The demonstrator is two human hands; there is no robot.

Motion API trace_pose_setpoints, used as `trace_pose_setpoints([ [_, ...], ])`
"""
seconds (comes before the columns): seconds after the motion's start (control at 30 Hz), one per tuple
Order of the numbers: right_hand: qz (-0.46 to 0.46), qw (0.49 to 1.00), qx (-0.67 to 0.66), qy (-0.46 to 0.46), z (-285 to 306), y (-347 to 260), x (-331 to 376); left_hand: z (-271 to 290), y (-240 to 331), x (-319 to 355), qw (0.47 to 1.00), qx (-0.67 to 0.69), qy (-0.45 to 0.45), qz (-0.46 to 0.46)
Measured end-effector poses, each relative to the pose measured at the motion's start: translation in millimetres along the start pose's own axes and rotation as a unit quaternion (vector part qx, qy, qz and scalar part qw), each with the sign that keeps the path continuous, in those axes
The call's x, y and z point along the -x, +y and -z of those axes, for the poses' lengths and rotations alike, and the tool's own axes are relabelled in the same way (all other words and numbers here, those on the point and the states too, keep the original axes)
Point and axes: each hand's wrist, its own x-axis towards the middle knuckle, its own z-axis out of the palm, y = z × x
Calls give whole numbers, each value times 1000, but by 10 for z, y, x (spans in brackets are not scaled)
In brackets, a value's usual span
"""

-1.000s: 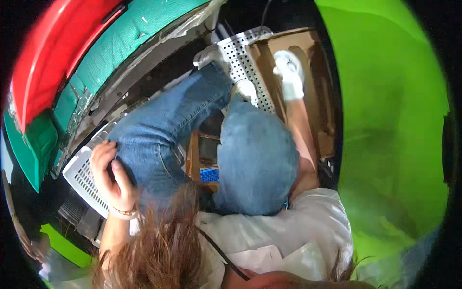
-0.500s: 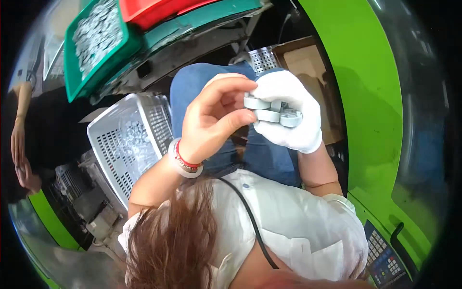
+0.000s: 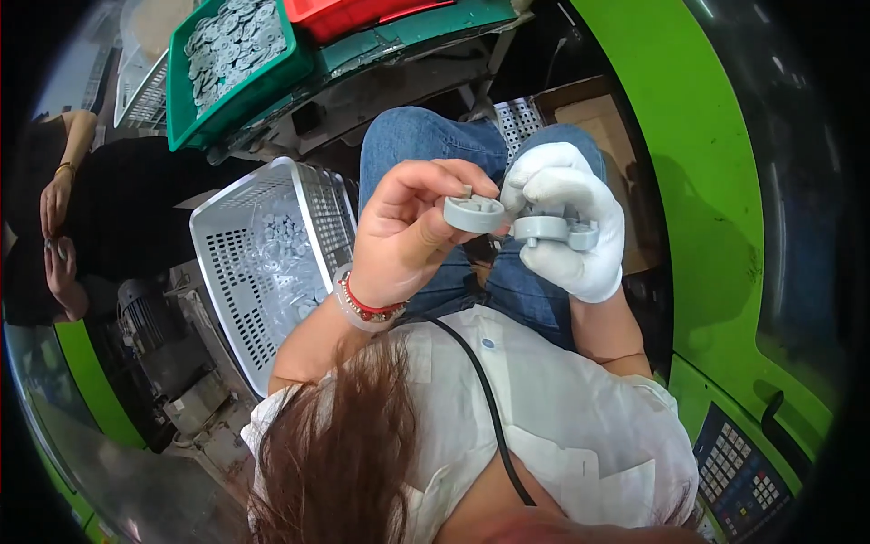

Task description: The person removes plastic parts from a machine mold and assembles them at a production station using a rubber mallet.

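Observation:
Bare, with bracelets at the wrist, my left hand [image 3: 403,231] pinches a round grey plastic part [image 3: 474,215] between thumb and fingers. Its rim faces me, and small raised features show on top. My right hand [image 3: 580,227], in a white glove, is closed around more grey plastic parts [image 3: 544,228], one of them a round piece with a small peg below. How many the glove holds I cannot tell, since its fingers hide some. Both hands are above my lap, close together, with a narrow gap between the part on the left and those on the right.
A white perforated basket [image 3: 243,299] with a clear bag and small grey pieces stands left of my legs. Beyond it are a green bin [image 3: 294,68] of flat grey discs and a red bin [image 3: 349,7]. A green machine panel [image 3: 698,208] rises at right. Another person's hands [image 3: 59,218] show far left.
The grey parts, held together before, are now apart: my left hand has drawn one round part away to the left. The whole view has shifted slightly.

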Motion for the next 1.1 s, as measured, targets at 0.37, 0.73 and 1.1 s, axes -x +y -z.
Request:
trace_pose_setpoints([
  [0.37,-31,997,72,8,21,26,56,-75,33,25,977,164,81,106],
  [0.73,50,970,233,-37,0,63,-27,-74,11,63,969,-119,103,191],
  [1.1,44,975,213,-31,35,102,-8,-8,51,76,971,22,59,229],
])
